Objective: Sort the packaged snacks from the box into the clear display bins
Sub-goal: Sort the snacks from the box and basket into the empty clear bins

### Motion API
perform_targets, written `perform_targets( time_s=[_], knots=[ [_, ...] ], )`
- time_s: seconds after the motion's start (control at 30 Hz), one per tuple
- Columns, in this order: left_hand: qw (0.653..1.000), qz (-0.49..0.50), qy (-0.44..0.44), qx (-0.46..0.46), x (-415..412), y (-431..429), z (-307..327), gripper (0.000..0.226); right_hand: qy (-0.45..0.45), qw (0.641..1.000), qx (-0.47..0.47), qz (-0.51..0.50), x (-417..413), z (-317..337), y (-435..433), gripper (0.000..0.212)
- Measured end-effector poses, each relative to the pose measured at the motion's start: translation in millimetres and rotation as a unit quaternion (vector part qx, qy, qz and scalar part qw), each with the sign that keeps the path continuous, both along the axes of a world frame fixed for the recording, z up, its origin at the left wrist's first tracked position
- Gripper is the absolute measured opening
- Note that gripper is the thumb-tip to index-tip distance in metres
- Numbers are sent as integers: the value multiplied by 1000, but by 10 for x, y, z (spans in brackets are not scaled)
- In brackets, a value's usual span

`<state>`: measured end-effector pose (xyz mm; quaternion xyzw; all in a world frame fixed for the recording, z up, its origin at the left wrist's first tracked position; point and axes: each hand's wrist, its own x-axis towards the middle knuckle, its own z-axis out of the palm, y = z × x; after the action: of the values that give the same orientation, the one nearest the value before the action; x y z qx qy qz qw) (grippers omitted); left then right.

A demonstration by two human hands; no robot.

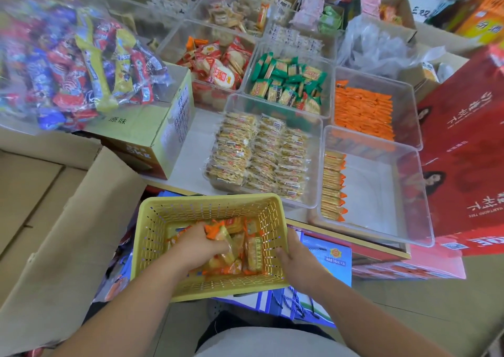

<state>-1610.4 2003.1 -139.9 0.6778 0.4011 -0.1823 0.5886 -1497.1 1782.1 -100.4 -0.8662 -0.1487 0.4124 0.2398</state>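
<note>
Packaged snacks (pixel 253 250), crackers in clear wrap with orange ends, lie in a loose heap at the bottom of a yellow basket (pixel 207 201) with perforated walls, low in the head view. The left hand (pixel 201 245) reaches down into the basket, its grip curled round a small bunch of these packaged snacks, whose orange ends poke out past the knuckles. The right hand (pixel 297 261) holds the basket's right wall, its grip pinching the plastic, thumb inside and fingers outside (the fingers themselves are hidden behind the wall). The basket sits in front of the white worktop (pixel 191 152), above a blue box (pixel 327 258).

On the worktop stand clear bins. The near right bin (pixel 409 198) holds one row of the same orange-ended crackers (pixel 331 185), standing on edge along its left wall. Just left of it, the bin of pale bars (pixel 261 157) in clear wrap is packed in neat rows. Behind these are a bin of orange packets (pixel 362 111), a bin of green-wrapped crackers (pixel 289 81) and a bin of round crackers (pixel 218 62) in red and white wrap.

At the upper left a big clear bag of mixed sweets (pixel 68 56) rests on a cardboard box (pixel 152 127). A red carton (pixel 463 152) leans at the right, touching the near right bin.
</note>
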Motion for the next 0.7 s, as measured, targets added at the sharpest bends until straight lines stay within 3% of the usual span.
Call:
perform_targets(
  time_s=[0.1,0.2,0.3,0.4,0.5,0.57,0.7],
  knots=[
    [995,84,-46,-36,-116,-2,277,51,-125,992,7,-6,4,30,-21,58],
    [981,128,-103,-107,-113,-113,556,51,-244,962,122,-18,17,291,41,72],
    [963,123,-158,-184,-24,-348,838,63,-145,959,244,-3,37,575,155,84],
    [946,125,-213,-208,151,-624,1033,73,4,965,261,-3,76,766,216,101],
    [924,166,-255,-233,400,-910,1032,73,37,963,267,-5,161,802,116,114],
    [904,211,-277,-248,576,-1128,1004,60,49,960,275,-19,256,761,-18,119],
    [862,297,-300,-280,951,-1624,926,56,39,955,294,-21,551,635,-368,118]
  ],
)
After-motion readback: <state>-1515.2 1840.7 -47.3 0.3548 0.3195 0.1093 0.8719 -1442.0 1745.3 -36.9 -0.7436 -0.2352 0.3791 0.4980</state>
